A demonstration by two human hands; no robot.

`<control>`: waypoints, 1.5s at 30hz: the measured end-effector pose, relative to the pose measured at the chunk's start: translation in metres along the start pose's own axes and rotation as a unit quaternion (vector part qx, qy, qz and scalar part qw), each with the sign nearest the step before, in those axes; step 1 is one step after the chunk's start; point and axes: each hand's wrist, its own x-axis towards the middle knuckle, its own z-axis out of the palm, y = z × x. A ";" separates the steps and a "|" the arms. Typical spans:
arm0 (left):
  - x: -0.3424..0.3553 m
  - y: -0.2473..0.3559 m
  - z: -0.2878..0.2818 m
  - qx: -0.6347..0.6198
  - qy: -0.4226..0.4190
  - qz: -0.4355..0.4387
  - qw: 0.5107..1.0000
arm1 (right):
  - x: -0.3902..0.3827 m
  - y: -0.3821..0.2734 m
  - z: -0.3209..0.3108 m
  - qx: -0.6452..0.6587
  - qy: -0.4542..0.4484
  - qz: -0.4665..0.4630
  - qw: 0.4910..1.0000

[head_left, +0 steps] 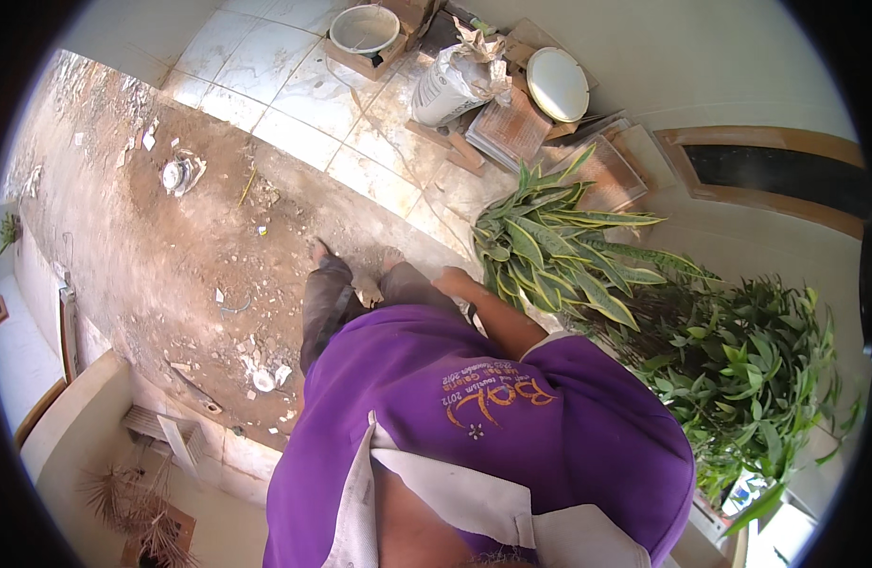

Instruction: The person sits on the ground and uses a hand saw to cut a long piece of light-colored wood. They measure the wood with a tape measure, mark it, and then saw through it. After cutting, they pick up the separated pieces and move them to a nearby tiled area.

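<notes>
My right hand [452, 281] hangs beside my right thigh, close to the snake plant [540, 237] with its yellow-edged leaves. Its fingers look curled in, and I see nothing held in them. A dark band circles that wrist. My left hand is out of view, hidden past the purple shirt [568, 426] I wear. Below, my bare feet stand on the dirt ground [209, 246], near the edge of the pale tiles [388, 161].
Along the wall stand a white bucket [365, 30], a paper sack [447, 90], a round white lid or pail [557, 85] and stacked tiles [507, 128]. A leafy shrub [748, 369] fills the right side. White scraps [264, 379] and a wood strip [194, 390] litter the dirt.
</notes>
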 end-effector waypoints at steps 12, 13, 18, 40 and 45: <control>0.036 0.055 -0.059 -0.129 0.072 0.061 0.987 | 0.074 -0.088 -0.124 -0.224 0.034 0.001 0.974; 0.044 0.064 -0.068 -0.109 0.074 0.060 0.989 | 0.092 -0.101 -0.129 -0.230 0.037 -0.023 0.972; 0.082 0.085 -0.112 -0.063 0.099 0.043 0.992 | 0.119 -0.256 -0.123 -0.011 0.050 -0.078 0.996; 0.144 0.395 -0.315 0.005 0.200 0.230 0.952 | 0.206 -0.705 -0.078 -0.286 -0.148 -0.053 0.945; 0.195 0.376 -0.344 -0.217 0.185 0.079 0.955 | 0.305 -0.882 -0.112 -0.404 -0.060 -0.188 0.893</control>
